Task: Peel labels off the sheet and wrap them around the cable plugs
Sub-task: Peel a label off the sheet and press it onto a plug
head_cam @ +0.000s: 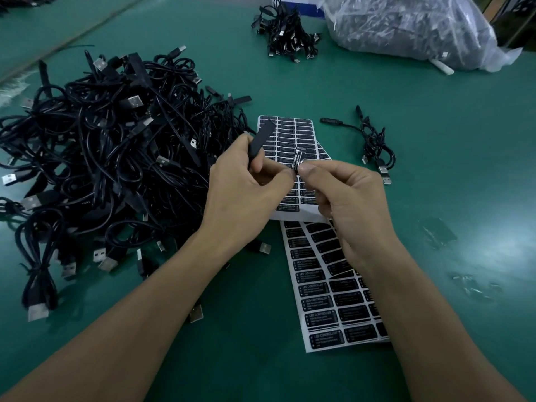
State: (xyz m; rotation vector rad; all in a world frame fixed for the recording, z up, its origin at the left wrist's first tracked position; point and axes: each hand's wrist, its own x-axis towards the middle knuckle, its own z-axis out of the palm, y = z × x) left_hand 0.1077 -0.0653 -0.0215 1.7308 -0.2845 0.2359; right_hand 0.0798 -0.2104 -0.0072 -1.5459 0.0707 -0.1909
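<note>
Nearest, two bare forearms reach over the green surface point(246, 352). Beside the right forearm lies the near sheet point(327, 300), flat, carrying rows of black labels. Above it, both hands work close together, almost touching at the fingertips. The left hand point(240, 184) has its fingers curled round the lower end of a plug point(261, 139), a slim black bar tilted up and away with its upper half exposed. The right hand point(351, 198) pinches one peeled label point(298, 156) between thumb and forefinger by its lower edge. The label stands upright, free of the sheet, just beside the plug but not yet on it. Handling, by judgement: the label is thin, limp and sticky on one face, so hold it by an edge only, since it is likely to curl and bond to itself if folded. The plug looks rigid and light; grip it low, as here, leaving the exposed body free for wrapping. Under the hands the far sheet point(293, 132) overlaps the near one. Left of the hands sits the pile point(101, 146) of tangled black cables with USB ends. Right of the far sheet one coiled cable point(374, 146) lies apart. Farther back are a small bundle point(287, 36) of cables and a clear bag point(406, 30), its contents dark and hard to make out.
</note>
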